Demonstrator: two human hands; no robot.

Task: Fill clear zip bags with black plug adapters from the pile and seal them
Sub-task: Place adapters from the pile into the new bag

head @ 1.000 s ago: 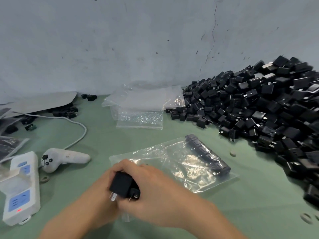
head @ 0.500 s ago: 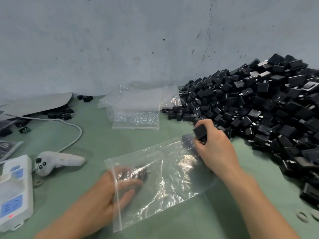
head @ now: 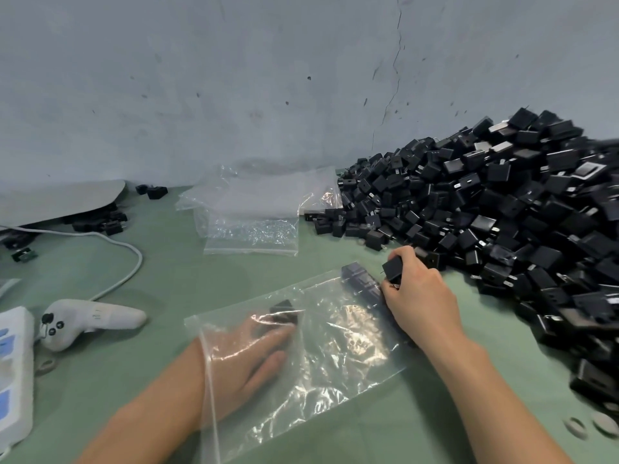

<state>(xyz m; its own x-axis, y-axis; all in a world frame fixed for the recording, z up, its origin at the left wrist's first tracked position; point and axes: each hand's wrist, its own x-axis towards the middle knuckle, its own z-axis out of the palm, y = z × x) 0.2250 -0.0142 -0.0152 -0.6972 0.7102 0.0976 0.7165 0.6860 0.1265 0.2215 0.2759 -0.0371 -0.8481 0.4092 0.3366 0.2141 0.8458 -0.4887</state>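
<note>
Presently, left grip (head: 248, 356): lies inside the clear zip bag (head: 338, 370) through its open mouth, palm down, fingers stretched out straight and close together, thumb out to the side; it clasps nothing
Left forearm: enters from the lower edge, angled up and to the right, wrist at the bag's zip strip
Loose adapter (head: 282, 312): black, inside the bag right at the left grip's fingertips; the plastic blurs it, so contact cannot be told
Right grip (head: 422, 304): knuckles up, fingers and thumb curled round one black plug adapter (head: 394, 270), its metal prongs sticking out toward the left grip's side
Right forearm: runs from the lower right corner up and leftward, crossing the bag's right edge
Row of adapters (head: 361, 283): dark, lined up inside the bag along its far side, just beneath and left of the right grip
Pile (head: 502, 209): black adapters heaped against the wall, beginning just beyond the right grip and spreading off to its right
Spare bags (head: 251, 216): a clear stack lying flat, well beyond the left grip
White controller (head: 88, 319): on the green bench (head: 160, 289) to the left of the left grip, apart from it
White cable (head: 129, 262): curves across the bench beyond the controller
Power strip (head: 15, 370): white with blue panels, farthest left of the left grip
</note>
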